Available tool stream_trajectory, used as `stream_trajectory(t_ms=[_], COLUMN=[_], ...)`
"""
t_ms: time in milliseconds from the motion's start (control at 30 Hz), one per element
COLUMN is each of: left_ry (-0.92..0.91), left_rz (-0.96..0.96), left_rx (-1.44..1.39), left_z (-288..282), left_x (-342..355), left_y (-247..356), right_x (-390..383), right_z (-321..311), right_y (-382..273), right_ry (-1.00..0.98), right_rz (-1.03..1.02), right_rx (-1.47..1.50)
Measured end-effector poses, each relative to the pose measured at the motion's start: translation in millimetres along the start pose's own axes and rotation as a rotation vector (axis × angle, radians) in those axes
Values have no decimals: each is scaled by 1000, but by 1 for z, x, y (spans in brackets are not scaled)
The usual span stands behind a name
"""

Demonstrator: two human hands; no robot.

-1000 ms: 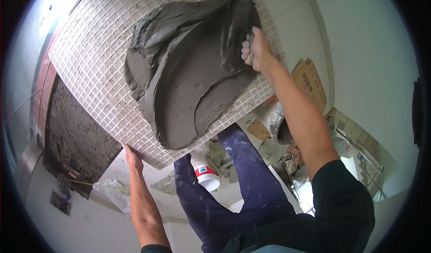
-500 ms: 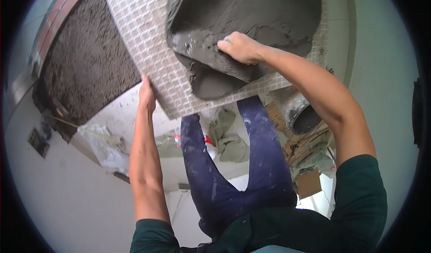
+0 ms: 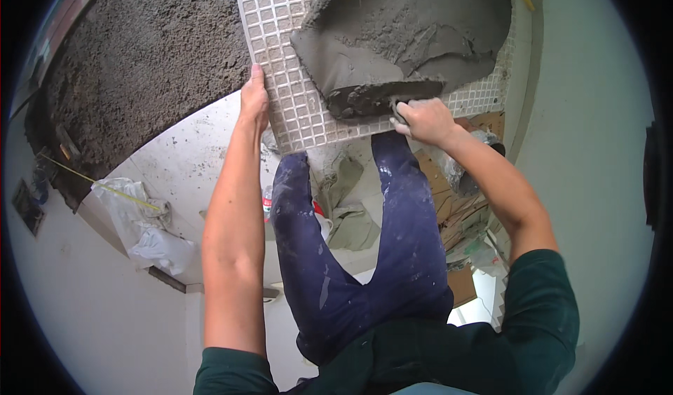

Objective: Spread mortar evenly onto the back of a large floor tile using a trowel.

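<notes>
Gripping trowel (image 3: 368,100) in right hand (image 3: 427,120); my left hand (image 3: 254,102) touches tile (image 3: 287,95) at eight o'clock, grip unclear. Tile likely heavy, brittle: support edges.

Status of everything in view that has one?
Grey mortar: wet-looking, unevenly spread
Tile: gridded face up, partly under grey mortar
Trowel: mortar-smeared, at grey mortar's near edge
Left hand: touching tile's left edge, underside grip hidden
Right hand: closed around trowel's handle
Coarse bed: rough, grainy
Plastic bag: crumpled
Cylindrical container: on its side
Trousers: stained with pale marks
</notes>
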State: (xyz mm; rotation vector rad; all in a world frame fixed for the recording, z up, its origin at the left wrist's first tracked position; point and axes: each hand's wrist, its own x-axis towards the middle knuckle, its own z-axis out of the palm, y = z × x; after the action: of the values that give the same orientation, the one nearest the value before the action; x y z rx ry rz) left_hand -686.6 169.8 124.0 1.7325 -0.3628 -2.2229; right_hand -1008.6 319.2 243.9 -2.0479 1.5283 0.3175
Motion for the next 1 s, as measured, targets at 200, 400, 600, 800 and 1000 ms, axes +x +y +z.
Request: stream_trajectory(t_ms=[200,400,600,800,1000], left_ry=[112,167,178,186,167], left_rz=[112,209,129,63,118], left_rx=[19,201,112,131,157], left_z=[-9,-18,-7,-14,-8], left_x=[13,14,-2,-5,8], left_y=[-17,-32,-17,-15,-17], right_x=[125,222,215,127,-7], right_z=[-36,-128,-170,-150,-47], right_y=[23,104,206,277,266], right_ry=[374,324,384,454,524], right_rz=[93,586,923,1206,1544], right_rx=[-72,68,317,764,1122])
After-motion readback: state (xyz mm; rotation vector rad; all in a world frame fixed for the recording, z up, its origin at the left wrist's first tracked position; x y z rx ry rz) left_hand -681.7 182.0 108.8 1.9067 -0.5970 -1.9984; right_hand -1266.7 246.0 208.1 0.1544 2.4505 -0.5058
